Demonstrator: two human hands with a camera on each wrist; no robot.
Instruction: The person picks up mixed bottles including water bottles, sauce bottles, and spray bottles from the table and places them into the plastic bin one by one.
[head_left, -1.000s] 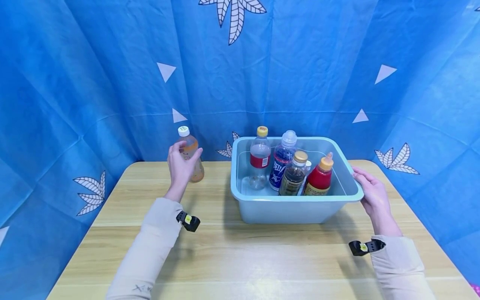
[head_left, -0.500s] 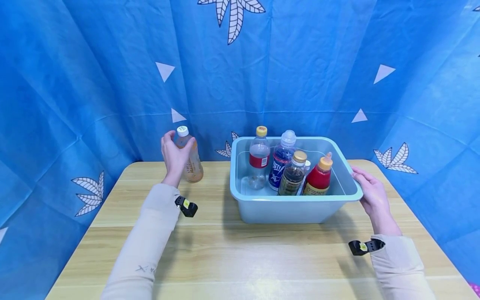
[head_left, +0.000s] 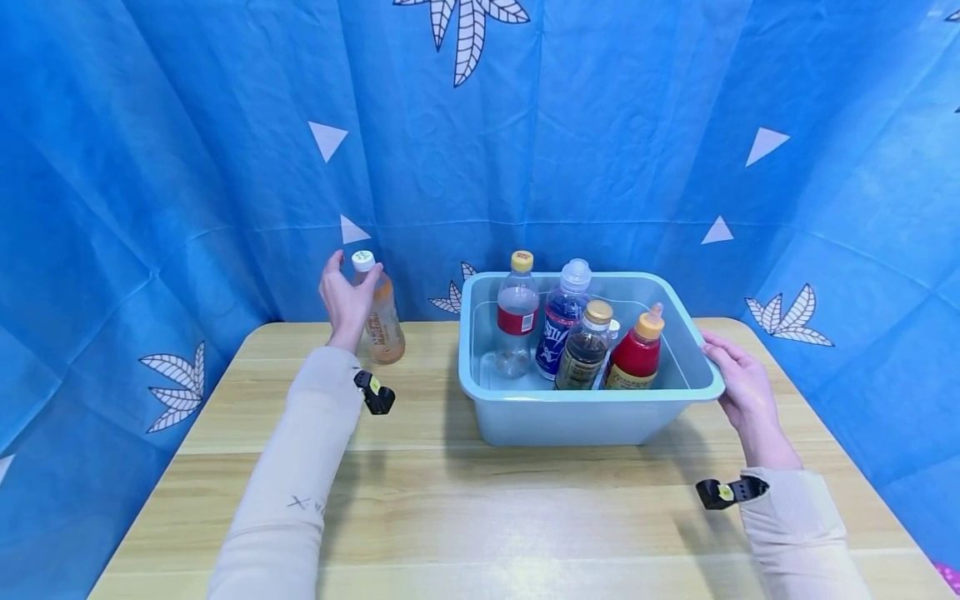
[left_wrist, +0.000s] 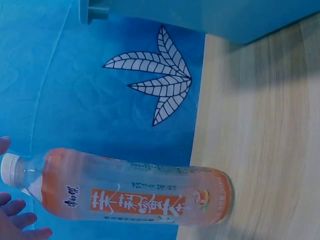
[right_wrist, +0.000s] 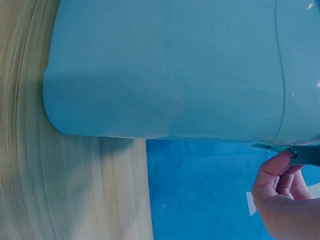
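Observation:
A clear plastic drink bottle (head_left: 385,323) with an orange label and white cap stands upright on the table, left of the bin. My left hand (head_left: 347,298) is around its cap and neck, thumb on one side and fingers on the other. In the left wrist view a gap shows between the fingertips (left_wrist: 42,233) and the bottle. My right hand (head_left: 745,387) grips the right end rim of a light blue plastic storage bin (head_left: 558,423). The right wrist view has its fingers (right_wrist: 274,167) curled at the rim.
Inside the bin stand a clear bottle with yellow cap (head_left: 517,323), a blue-labelled bottle (head_left: 555,333), a dark bottle with gold cap (head_left: 582,354) and a red sauce bottle (head_left: 636,357). A blue curtain (head_left: 442,167) hangs behind the wooden table (head_left: 480,525).
My left hand has moved left and up from the bottle's body to its neck and cap. The bottle has turned slightly, its lettering now facing forward. My right hand stays on the bin rim.

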